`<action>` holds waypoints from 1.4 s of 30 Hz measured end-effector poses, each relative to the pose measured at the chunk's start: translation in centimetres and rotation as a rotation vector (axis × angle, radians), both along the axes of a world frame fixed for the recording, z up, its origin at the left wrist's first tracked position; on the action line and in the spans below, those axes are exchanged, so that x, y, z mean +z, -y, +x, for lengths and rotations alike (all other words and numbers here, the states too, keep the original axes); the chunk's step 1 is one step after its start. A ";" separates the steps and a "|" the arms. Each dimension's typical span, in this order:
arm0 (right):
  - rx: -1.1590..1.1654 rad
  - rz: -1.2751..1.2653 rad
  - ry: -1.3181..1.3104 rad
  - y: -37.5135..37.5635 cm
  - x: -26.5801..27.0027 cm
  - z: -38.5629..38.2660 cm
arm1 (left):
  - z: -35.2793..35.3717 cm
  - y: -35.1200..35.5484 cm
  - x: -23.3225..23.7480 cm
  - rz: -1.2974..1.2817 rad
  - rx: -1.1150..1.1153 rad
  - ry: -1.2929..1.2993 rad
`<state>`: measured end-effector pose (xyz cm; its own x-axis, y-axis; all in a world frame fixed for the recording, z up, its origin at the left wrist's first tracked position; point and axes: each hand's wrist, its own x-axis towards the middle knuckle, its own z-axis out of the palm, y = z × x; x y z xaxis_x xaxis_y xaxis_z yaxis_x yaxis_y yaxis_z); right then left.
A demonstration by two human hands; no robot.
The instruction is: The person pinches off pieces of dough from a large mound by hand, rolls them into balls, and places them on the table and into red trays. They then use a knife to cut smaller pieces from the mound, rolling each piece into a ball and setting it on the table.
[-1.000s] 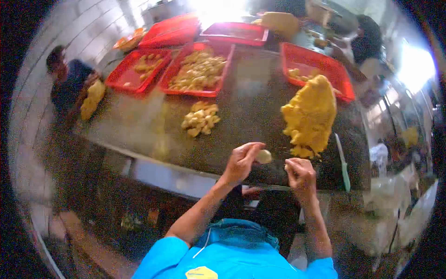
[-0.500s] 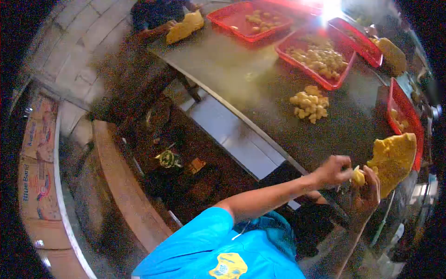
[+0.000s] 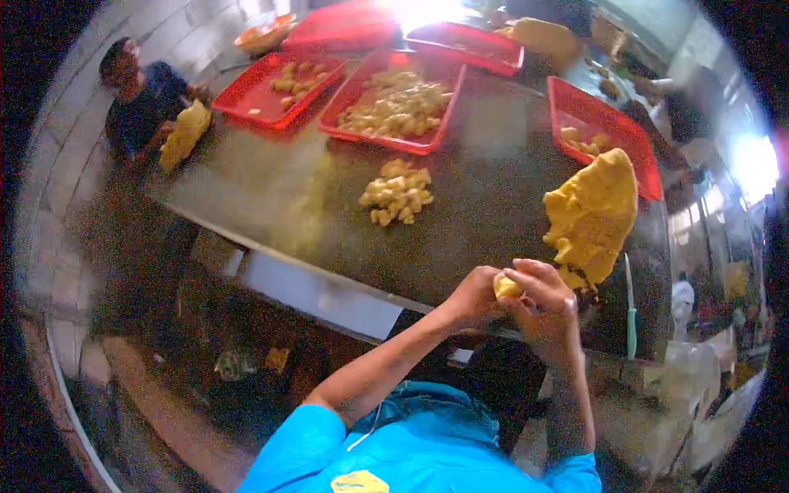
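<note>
- Our left hand (image 3: 474,296) and right hand (image 3: 544,302) grasp one dough piece (image 3: 506,286) between them;
- the dough slab (image 3: 598,212) lies at one o'clock from our right hand, the nearer; long axis one-to-seven.

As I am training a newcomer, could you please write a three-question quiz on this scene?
1. True or false: in this view, the knife lies to the right of the large yellow slab.
2. Where is the small yellow piece? A) inside a red tray; B) between the left hand and right hand; C) on the knife.
3. Fill in: the loose pile of pale pieces rests directly on the ____.

Key: 1. True; 2. B; 3. tabletop.
</note>
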<state>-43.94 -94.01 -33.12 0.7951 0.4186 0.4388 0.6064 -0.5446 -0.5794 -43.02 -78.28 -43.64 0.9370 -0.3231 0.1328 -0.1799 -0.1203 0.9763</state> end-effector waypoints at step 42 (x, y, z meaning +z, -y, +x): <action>0.356 0.408 -0.197 1.8 -6.6 1.0 | -0.4 -0.2 0.9 -0.079 -0.049 0.000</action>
